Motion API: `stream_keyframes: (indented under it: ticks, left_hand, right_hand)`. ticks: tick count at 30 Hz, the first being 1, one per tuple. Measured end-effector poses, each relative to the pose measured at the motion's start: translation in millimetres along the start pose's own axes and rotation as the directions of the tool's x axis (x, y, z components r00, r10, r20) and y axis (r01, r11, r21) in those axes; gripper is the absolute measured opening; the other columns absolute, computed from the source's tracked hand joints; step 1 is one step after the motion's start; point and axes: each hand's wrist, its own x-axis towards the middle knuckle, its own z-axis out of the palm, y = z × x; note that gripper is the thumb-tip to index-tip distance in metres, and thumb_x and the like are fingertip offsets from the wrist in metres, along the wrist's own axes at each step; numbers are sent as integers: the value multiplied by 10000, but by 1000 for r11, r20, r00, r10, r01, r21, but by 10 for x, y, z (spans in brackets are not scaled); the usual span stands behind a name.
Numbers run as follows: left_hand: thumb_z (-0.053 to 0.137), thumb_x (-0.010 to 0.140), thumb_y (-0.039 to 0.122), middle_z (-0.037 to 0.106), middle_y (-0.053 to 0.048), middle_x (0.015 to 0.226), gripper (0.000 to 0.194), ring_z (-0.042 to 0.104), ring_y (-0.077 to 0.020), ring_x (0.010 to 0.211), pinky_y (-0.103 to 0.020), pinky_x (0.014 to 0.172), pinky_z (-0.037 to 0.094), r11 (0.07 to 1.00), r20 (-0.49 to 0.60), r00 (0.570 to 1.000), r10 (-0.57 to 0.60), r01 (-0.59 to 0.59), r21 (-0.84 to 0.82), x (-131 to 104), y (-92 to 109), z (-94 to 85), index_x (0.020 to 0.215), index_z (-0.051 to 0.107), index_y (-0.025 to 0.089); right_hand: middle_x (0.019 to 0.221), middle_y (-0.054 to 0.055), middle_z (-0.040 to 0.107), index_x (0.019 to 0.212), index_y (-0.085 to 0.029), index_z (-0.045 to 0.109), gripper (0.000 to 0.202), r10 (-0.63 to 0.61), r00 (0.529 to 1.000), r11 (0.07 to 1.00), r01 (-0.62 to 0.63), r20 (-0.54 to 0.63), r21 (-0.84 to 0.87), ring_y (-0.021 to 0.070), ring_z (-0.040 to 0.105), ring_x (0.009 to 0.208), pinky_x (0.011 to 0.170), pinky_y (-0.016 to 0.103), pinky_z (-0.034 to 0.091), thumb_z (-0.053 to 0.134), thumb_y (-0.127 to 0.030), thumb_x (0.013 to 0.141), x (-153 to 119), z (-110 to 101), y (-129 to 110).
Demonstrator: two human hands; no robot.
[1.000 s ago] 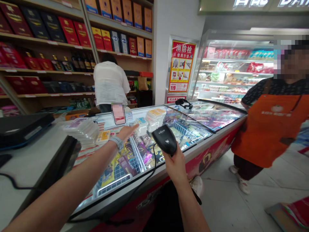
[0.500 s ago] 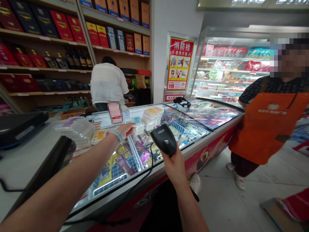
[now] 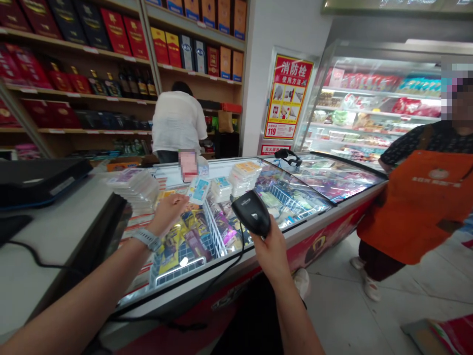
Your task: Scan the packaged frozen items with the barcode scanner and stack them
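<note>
My left hand point(image 3: 170, 213), with a light watch on the wrist, pinches a flat clear plastic pack with a blue label point(image 3: 198, 189) by its near edge, above the freezer's glass lid. Wrapped round the handle of a black barcode scanner point(image 3: 252, 212) is my right hand point(image 3: 271, 249); a cord runs down from the scanner. Just beyond the held pack stand a short stack of blue-labelled packs point(image 3: 221, 188) and a taller stack of orange-labelled packs point(image 3: 244, 176). To the left is a stack of purple-labelled packs point(image 3: 135, 190).
The chest freezer point(image 3: 321, 217) runs across the front, with bagged goods under its glass. A person in an orange apron point(image 3: 417, 207) stands at right; another in a white shirt point(image 3: 177, 123) bends at the shelves. Black goggles point(image 3: 288, 158) and a blurred-out phone point(image 3: 188, 165) lie on the freezer.
My left hand has drawn back from the blue-labelled stack toward the left, now with one pack in its fingers. The right hand keeps the scanner; the view has shifted slightly left.
</note>
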Motion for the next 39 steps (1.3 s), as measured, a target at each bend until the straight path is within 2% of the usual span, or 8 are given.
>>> stream_keyframes:
  ticks: [4, 8, 13, 21, 39]
  left_hand:
    - [564, 792, 532, 729, -39, 798, 348, 667, -256, 797, -330, 715, 490, 993, -10, 997, 74, -73, 92, -117, -119, -238, 811, 689, 208]
    - [528, 808, 554, 736, -66, 849, 389, 673, -268, 812, -343, 724, 483, 982, -23, 994, 107, -102, 162, -159, -209, -320, 869, 677, 200]
    - [497, 840, 526, 735, -104, 929, 408, 674, -278, 868, -384, 813, 493, 969, 8, 987, 162, -161, 190, -185, -193, -325, 932, 674, 170]
    - [484, 852, 516, 729, -92, 950, 394, 670, -276, 883, -403, 834, 496, 962, -27, 980, 195, -186, 201, -232, -115, -328, 944, 669, 181]
    - [524, 869, 497, 726, -86, 909, 352, 676, -259, 844, -369, 775, 510, 974, -92, 974, 205, -195, 113, -232, -165, -289, 920, 668, 179]
  right_hand:
    - [1097, 97, 665, 1149, -183, 587, 317, -36, 997, 999, 38, 65, -30, 259, 616, 1044, 918, 384, 469, 579, -170, 833, -4, 94, -9]
    - [1094, 93, 654, 1137, -194, 577, 304, -80, 984, 993, 92, 160, -71, 261, 608, 1040, 902, 383, 473, 561, -145, 837, -8, 192, -36]
    - [1066, 96, 628, 1131, -183, 569, 306, -87, 963, 983, 124, 255, -133, 274, 585, 1025, 896, 406, 464, 534, -115, 834, -18, 302, -49]
    - [1037, 91, 610, 1103, -193, 556, 272, -71, 958, 976, 124, 278, -178, 279, 568, 1004, 877, 414, 455, 513, -118, 846, -50, 439, 6]
    - [1040, 91, 605, 1088, -189, 547, 265, -56, 958, 974, 114, 280, -196, 275, 559, 996, 885, 422, 445, 505, -120, 836, -45, 440, -5]
